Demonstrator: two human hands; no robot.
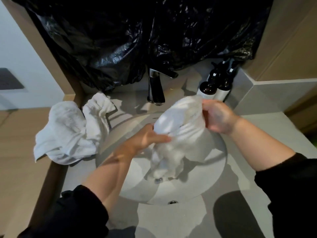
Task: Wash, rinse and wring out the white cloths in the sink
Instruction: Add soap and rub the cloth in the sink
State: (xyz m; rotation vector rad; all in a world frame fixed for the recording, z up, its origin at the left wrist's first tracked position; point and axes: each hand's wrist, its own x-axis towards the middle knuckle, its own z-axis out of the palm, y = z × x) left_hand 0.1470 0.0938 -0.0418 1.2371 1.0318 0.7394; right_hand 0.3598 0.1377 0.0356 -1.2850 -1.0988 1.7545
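I hold a white cloth point(180, 133) above the round white sink point(217, 169). My right hand point(218, 117) grips its upper right edge near the faucet. My left hand point(151, 136) pinches its left side lower down. The cloth's lower end hangs bunched down into the basin, close over the drain point(158, 180). Two more white cloths point(73, 131) lie crumpled in a heap on the counter's left edge, partly hanging over it.
A chrome faucet point(155, 88) stands behind the sink, no water visibly running. Two dark pump bottles point(214, 86) stand at the back right. Black plastic sheeting point(137, 35) covers the wall above. The grey counter point(248, 182) surrounds the basin.
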